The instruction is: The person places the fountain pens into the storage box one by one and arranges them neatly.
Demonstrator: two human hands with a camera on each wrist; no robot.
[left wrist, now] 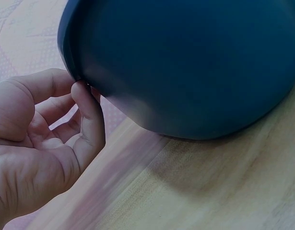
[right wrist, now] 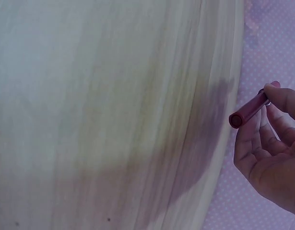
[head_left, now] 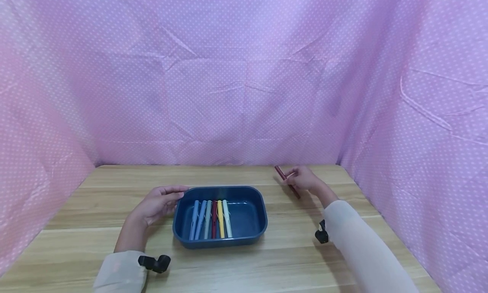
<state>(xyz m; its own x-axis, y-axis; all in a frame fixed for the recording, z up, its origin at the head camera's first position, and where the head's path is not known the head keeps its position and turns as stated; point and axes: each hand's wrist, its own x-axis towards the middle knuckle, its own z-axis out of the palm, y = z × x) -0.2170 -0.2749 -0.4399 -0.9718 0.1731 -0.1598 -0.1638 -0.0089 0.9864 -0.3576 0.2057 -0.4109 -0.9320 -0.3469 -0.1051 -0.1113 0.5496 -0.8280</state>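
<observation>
A dark blue rectangular tray (head_left: 248,212) stands on the table, and several pens lie side by side in its left part. Among them are blue pens (head_left: 194,220), a dark red pen (head_left: 214,220), a yellow pen (head_left: 220,219) and a pale green pen (head_left: 227,219). At the tray's far left corner, my left hand (head_left: 158,203) pinches the rim between thumb and fingers, as the left wrist view also shows. To the right of the tray, my right hand (head_left: 305,180) pinches another dark red pen (right wrist: 250,109) near its middle, above the table.
The wood-grain table (head_left: 228,269) reaches back to a pink dotted cloth (head_left: 244,102), which also hangs at both sides. Black camera mounts (head_left: 154,263) sit at both wrists.
</observation>
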